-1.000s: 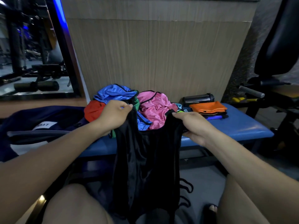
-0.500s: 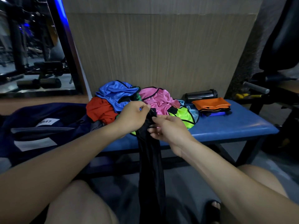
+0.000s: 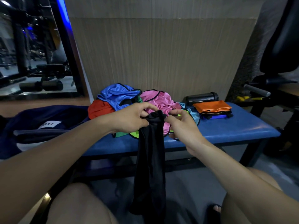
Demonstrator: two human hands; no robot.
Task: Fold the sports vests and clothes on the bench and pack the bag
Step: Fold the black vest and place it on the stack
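Left hand: your left hand (image 3: 131, 118) grips the bunched top of the long black fabric garment (image 3: 150, 159).
Right hand: your right hand (image 3: 182, 126) pinches the same top edge.
Garment: hangs past the blue padded bench (image 3: 226, 126)'s front edge.

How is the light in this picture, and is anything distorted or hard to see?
Head view: dim room, a blue light strip glowing at upper left; soft glare on the bench; the black vest shows almost no detail; the wide lens bends the edges and stretches the forearms.

left hand (image 3: 129, 118): fingers curled, gripping | right hand (image 3: 182, 126): thumb and forefinger pinching | both arms outstretched
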